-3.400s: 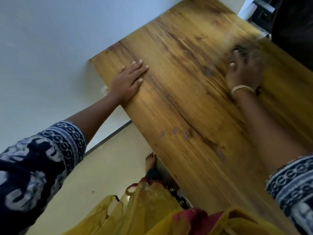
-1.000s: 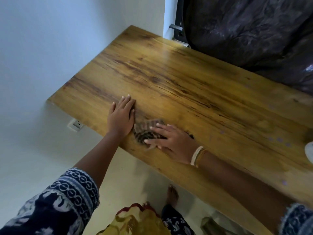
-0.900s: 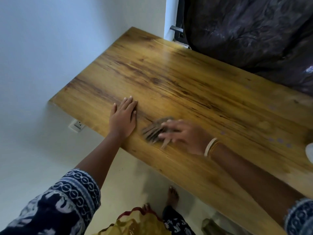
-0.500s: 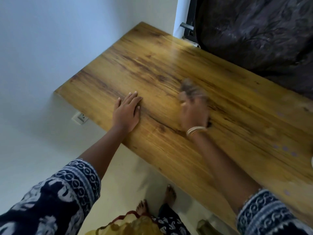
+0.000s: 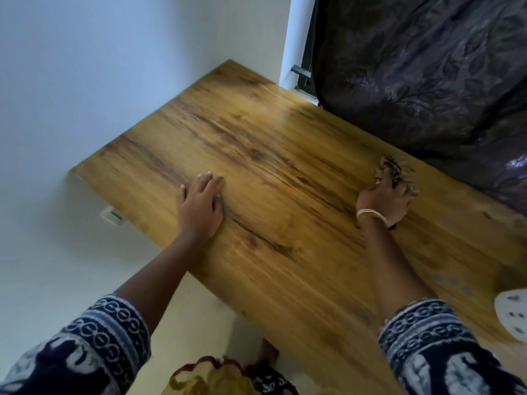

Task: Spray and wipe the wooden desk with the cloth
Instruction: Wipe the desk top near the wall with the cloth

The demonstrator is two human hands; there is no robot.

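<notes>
At the far left a pale wall (image 5: 85,81) runs down to a socket plate (image 5: 112,216) just below the counter's left edge. The wooden counter (image 5: 285,172) stretches rightward from there, its grain streaked dark. The left hand (image 5: 201,208) lies palm down near that left edge, fingers (image 5: 209,181) stretched out flat and close together, holding nothing. Further right, the right hand (image 5: 385,201), with pale bangles (image 5: 370,214) at the wrist, presses on the counter near its far side; its fingers are curled over the patterned cloth (image 5: 389,166), which pokes out beyond them, blurred. Behind that hand a dark curtain (image 5: 427,81) hangs along the counter's back edge. At the right border a white object (image 5: 513,315) with dark spots rests on the counter, cut off by the frame.
</notes>
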